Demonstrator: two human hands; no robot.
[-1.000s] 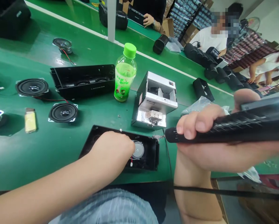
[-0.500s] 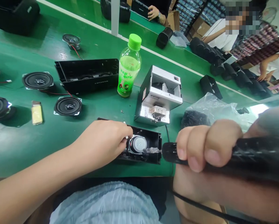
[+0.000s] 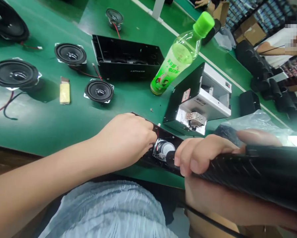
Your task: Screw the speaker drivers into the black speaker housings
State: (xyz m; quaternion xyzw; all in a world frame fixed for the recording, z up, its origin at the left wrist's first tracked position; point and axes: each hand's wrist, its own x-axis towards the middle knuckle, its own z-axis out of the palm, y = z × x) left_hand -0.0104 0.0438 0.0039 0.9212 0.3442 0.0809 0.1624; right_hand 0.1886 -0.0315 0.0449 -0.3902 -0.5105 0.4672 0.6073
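A black speaker housing [image 3: 178,142] lies at the near edge of the green table, a small silver-backed speaker [image 3: 167,148] inside it. My left hand [image 3: 131,138] is closed over the housing's left part, its fingertips beside the speaker; what they pinch, if anything, is hidden. In my right hand [image 3: 200,153] is a black power screwdriver [image 3: 267,172], fingers wrapped round it. Its front end is over the speaker's lower right edge, and the tip is hard to make out.
Behind the housing stand a silver and black machine [image 3: 200,99] and a green bottle [image 3: 175,59]. Another black housing [image 3: 131,71] and several loose speakers [image 3: 99,91] lie to the left, near a yellow block [image 3: 64,92]. Plastic bags [image 3: 255,122] lie at right.
The screwdriver has come left, its front end now over the speaker's edge. The view has shifted and tilted, so the table items appear elsewhere. My left hand remains at the housing.
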